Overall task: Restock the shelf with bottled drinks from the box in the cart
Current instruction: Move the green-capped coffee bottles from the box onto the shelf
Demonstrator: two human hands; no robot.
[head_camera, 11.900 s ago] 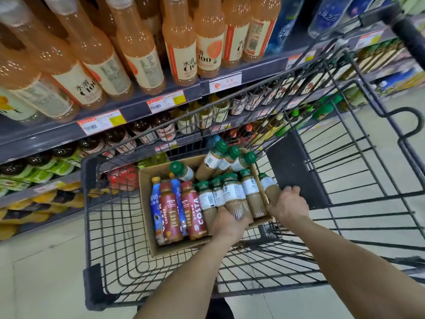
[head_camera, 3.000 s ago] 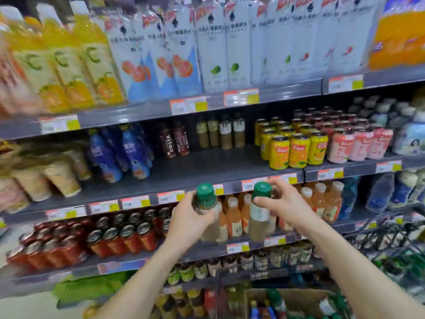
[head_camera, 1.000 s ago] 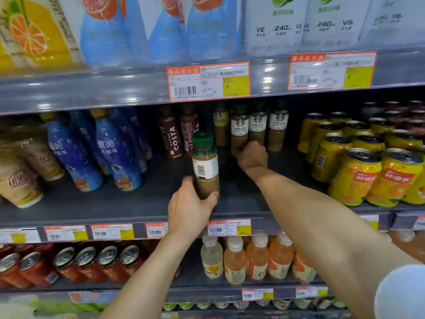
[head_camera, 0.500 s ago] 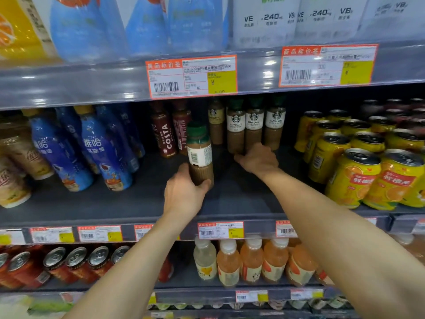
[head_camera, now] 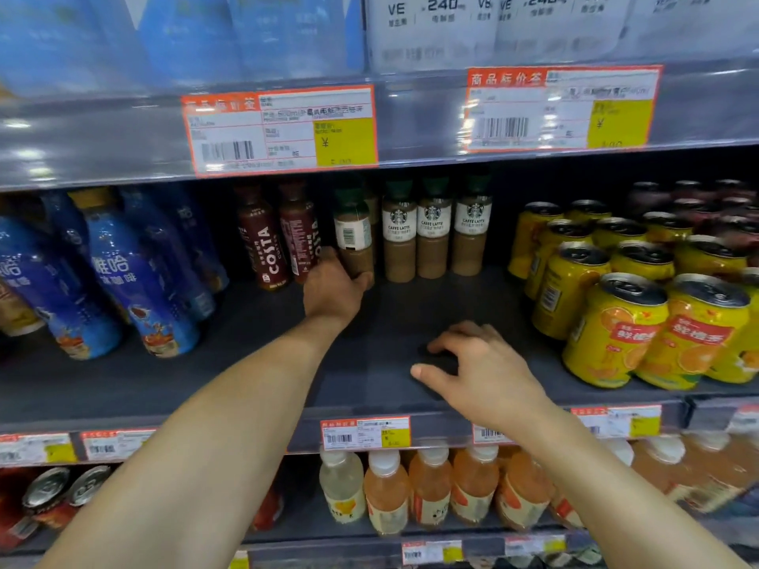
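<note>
My left hand (head_camera: 334, 287) grips the base of a green-capped latte bottle (head_camera: 353, 234), barcode side toward me, deep on the dark middle shelf (head_camera: 369, 384). The bottle stands just left of three matching latte bottles (head_camera: 433, 227) lined up at the back. My right hand (head_camera: 480, 371) hovers over the shelf's front part, holding nothing, fingers loosely curled. The cart and its box are out of view.
Two brown Costa bottles (head_camera: 279, 236) stand left of the held bottle, blue coffee bottles (head_camera: 135, 273) farther left. Yellow orange-drink cans (head_camera: 632, 305) fill the right of the shelf. The upper shelf edge with price tags (head_camera: 279, 129) hangs overhead. Pale juice bottles (head_camera: 427, 486) stand below.
My left hand has pushed its bottle back beside the latte row. My right hand has let go of its bottle at the back and drawn toward the shelf's front.
</note>
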